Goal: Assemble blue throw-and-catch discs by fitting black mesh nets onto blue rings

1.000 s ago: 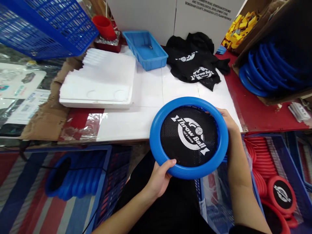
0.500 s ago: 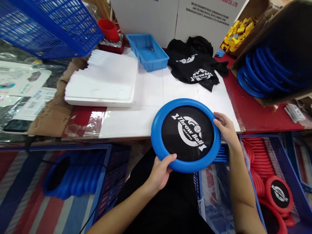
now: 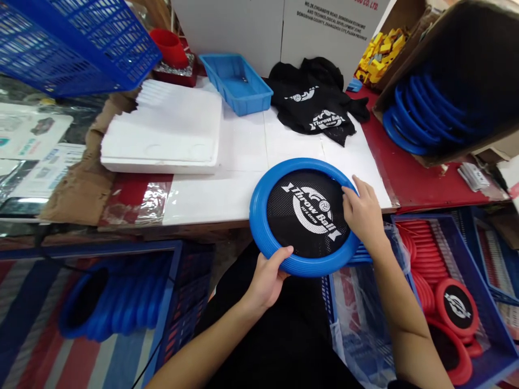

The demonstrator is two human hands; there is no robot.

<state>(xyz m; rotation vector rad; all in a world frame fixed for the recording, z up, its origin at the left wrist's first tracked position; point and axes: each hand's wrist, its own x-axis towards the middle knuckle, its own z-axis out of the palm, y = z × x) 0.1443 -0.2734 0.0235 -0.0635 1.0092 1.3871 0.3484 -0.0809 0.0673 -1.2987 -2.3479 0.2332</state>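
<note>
A blue throw-and-catch disc (image 3: 314, 266) with a black mesh centre printed "Throw Ball" is held tilted at the table's front edge. My left hand (image 3: 265, 278) grips its lower left rim, thumb on top and fingers underneath. At the right side, my right hand (image 3: 363, 213) is closed on the rim, thumb and forefinger at the inner edge where the mesh meets it; the other fingers lie over the outside. Loose black printed mesh pieces (image 3: 300, 116) are heaped behind the disc on the white tabletop (image 3: 239, 194).
A light-blue tray (image 3: 239, 89) and white foam block (image 3: 162, 135) stand behind. A carton of blue rings (image 3: 417, 119) is at right, near yellow parts (image 3: 377, 59). Below are crates with red discs (image 3: 458, 308) and blue discs (image 3: 117, 297). A blue basket (image 3: 77, 48) overhangs the upper left.
My right hand has shifted from the outer rim inward, its thumb and forefinger now at the mesh edge. My left hand keeps its hold. The whole view has shifted slightly.
</note>
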